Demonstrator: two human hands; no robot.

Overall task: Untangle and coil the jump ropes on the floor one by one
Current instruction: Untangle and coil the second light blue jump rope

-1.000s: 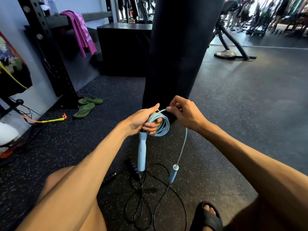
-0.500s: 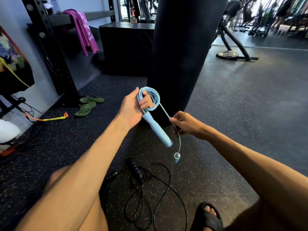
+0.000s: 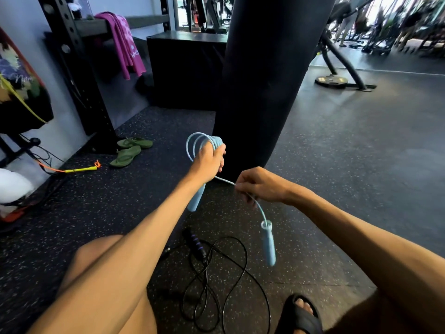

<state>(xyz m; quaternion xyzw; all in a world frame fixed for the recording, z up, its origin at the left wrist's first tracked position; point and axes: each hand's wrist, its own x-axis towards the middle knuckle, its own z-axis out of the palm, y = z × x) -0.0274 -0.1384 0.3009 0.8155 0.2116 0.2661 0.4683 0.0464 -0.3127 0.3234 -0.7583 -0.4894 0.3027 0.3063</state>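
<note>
Coiled blue rope (image 3: 215,142) gripped in left hand (image 3: 209,162), right hand (image 3: 262,186) pinching its tail, seemingly taut

Coil: your left hand (image 3: 209,162) covers the near side of the light-blue jump rope (image 3: 199,143).
Black jump rope (image 3: 195,244): partly behind your left forearm (image 3: 144,237); loops run off the bottom edge.
Right hand (image 3: 262,186): fingertips curled out of sight.
Punching bag (image 3: 265,80): top cut off.
Far machines (image 3: 397,25): blurred.

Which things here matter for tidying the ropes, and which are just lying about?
Part of the job: blue jump rope, partly coiled; black jump rope, tangled on the floor.
Just lying about: green flip-flops, pink towel, punching bag, weight plate.
</note>
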